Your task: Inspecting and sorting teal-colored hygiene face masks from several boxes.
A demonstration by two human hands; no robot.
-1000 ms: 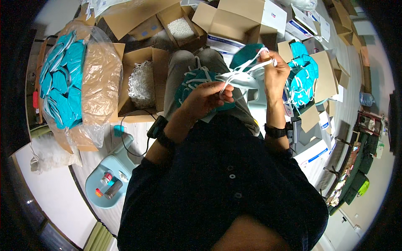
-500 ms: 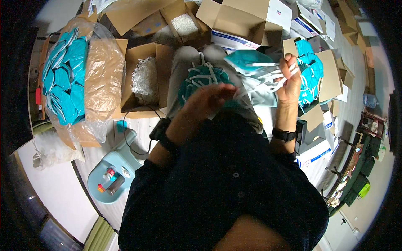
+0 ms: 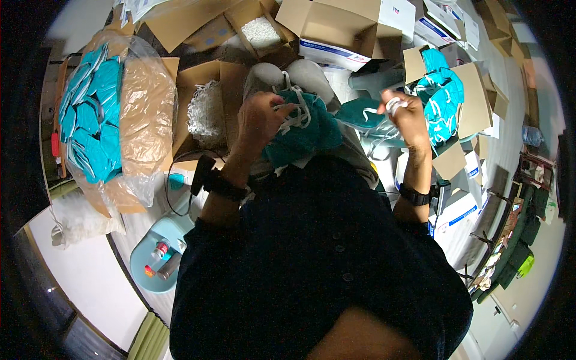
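Teal face masks point(image 3: 324, 129) with white elastic straps lie in a pile on my lap. At the pile's left side, my left hand point(image 3: 262, 119) is closed, its fingertips pinching a white strap. Over to the right of my knees, my right hand point(image 3: 409, 117) is closed round a bunch of white straps point(image 3: 395, 106). From that bunch hangs a teal face mask point(image 3: 361, 114), partly blurred; I cannot tell how many masks hang there.
A plastic-lined box of teal masks point(image 3: 96, 120) stands at left, beside a box of white straps point(image 3: 205, 114). Another open box point(image 3: 444, 99) with masks is close to my right hand. An open white carton point(image 3: 336, 36) stands ahead. A pale blue stool point(image 3: 144, 258) holds bottles at lower left.
My left hand has moved left and away from the bunch, onto straps on the lap pile. My right hand still grips its straps; the masks below it have swung lower.
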